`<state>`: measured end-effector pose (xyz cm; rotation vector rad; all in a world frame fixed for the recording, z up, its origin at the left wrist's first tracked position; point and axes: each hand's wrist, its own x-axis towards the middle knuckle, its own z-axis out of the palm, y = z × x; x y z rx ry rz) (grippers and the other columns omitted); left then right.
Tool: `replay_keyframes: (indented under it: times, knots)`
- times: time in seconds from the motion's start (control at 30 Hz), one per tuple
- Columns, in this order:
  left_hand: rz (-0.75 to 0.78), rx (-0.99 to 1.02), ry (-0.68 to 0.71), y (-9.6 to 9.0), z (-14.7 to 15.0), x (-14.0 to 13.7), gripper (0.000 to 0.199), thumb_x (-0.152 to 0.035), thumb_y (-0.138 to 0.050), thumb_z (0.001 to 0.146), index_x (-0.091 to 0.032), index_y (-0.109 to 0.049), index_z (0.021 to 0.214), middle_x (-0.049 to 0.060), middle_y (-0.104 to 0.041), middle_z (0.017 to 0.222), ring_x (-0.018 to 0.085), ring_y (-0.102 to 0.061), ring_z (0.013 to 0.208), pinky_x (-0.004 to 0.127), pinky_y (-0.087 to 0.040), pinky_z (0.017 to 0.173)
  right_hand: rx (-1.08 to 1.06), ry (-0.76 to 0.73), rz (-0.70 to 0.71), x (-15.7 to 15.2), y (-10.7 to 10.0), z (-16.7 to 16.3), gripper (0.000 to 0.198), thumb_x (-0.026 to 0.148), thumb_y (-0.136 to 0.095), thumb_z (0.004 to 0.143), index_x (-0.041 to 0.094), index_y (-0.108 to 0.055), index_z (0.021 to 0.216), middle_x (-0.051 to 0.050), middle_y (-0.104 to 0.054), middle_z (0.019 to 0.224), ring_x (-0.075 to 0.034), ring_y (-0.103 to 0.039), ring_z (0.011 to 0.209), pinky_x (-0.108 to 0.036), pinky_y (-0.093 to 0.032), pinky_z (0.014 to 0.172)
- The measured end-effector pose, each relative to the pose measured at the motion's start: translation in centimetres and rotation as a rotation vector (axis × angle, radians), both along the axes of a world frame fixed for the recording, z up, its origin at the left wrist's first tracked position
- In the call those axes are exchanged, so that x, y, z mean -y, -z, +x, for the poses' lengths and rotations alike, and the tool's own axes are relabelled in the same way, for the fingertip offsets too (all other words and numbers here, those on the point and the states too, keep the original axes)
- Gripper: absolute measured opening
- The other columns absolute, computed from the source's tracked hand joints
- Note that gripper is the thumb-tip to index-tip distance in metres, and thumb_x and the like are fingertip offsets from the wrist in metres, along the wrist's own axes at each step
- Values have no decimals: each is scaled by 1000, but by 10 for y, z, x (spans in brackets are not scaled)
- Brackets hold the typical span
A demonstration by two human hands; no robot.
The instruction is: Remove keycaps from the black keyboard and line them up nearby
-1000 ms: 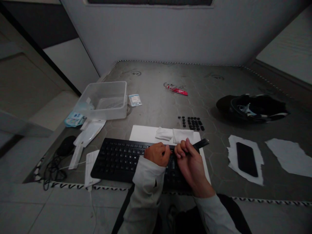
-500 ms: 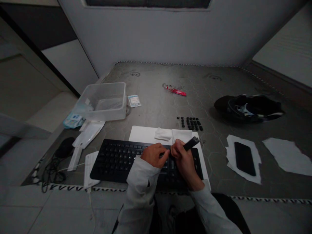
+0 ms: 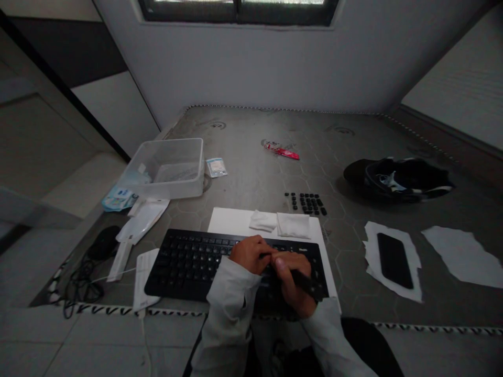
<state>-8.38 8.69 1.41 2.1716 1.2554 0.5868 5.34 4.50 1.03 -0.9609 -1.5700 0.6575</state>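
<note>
A black keyboard (image 3: 188,266) lies flat, its right part over a white sheet (image 3: 228,221). My left hand (image 3: 251,254) rests on its middle right, fingers curled in and closed; what they hold, if anything, is hidden. Touching it, my right hand (image 3: 293,283) is wrapped around a thick black stick-like tool (image 3: 308,285). One end of the tool points down toward my right wrist; the other is hidden at the fingers. Several loose black keycaps (image 3: 310,201) lie in rows beyond the keyboard. Two folded white cloths (image 3: 294,225) sit on the sheet's far part.
A clear plastic box (image 3: 173,188) stands at the left, with a small packet (image 3: 217,167) beside it. Near the left edge are a black mouse (image 3: 102,242) and its cable. A red tool (image 3: 287,153), a black cap (image 3: 396,180) and a phone (image 3: 395,261) on paper lie farther right.
My right hand has turned over on the keyboard, so the black tool's visible end now points down toward the wrist instead of up and away. My left hand stays nearly in place.
</note>
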Motion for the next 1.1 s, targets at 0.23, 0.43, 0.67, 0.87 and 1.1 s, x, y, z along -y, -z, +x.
replay_keyframes:
  times: [0.23, 0.43, 0.67, 0.87, 1.1]
  knots:
    - [62, 254, -56, 3, -3, 0, 12, -31, -71, 82, -24, -76, 90, 1, -71, 87, 11, -62, 67, 21, -50, 65, -107, 53, 105, 7, -21, 4, 44, 26, -38, 96, 22, -33, 53, 4, -32, 49, -11, -34, 47, -29, -30, 52]
    - [8, 255, -214, 2, -1, 3, 16, -34, -63, 88, -24, -68, 99, -3, -74, 87, 10, -61, 60, 21, -49, 63, 511, 23, 190, -7, -36, 35, 26, 24, -55, 92, 20, -57, 66, 1, -58, 60, -13, -52, 58, -31, -32, 62]
    - [173, 389, -155, 8, 1, 1, 23, -21, -54, 92, -21, -68, 110, 4, -72, 107, 16, -66, 99, 27, -52, 88, 664, 174, 140, -17, -10, 39, 18, 29, -58, 94, 20, -64, 109, -1, -73, 80, -14, -61, 62, -32, -36, 69]
    - [82, 337, -230, 3, 2, 2, 20, -24, -59, 89, -23, -67, 107, 0, -71, 89, 12, -66, 74, 22, -53, 71, 646, 195, 105, -19, -9, 39, 17, 31, -57, 95, 23, -67, 106, -1, -75, 90, -14, -67, 71, -32, -35, 71]
    - [41, 355, -210, 3, 1, 1, 17, -23, -62, 87, -24, -68, 103, -2, -73, 89, 13, -68, 81, 21, -53, 75, 619, 215, 113, -19, -8, 40, 15, 32, -61, 93, 22, -69, 101, 0, -75, 88, -13, -66, 69, -32, -35, 71]
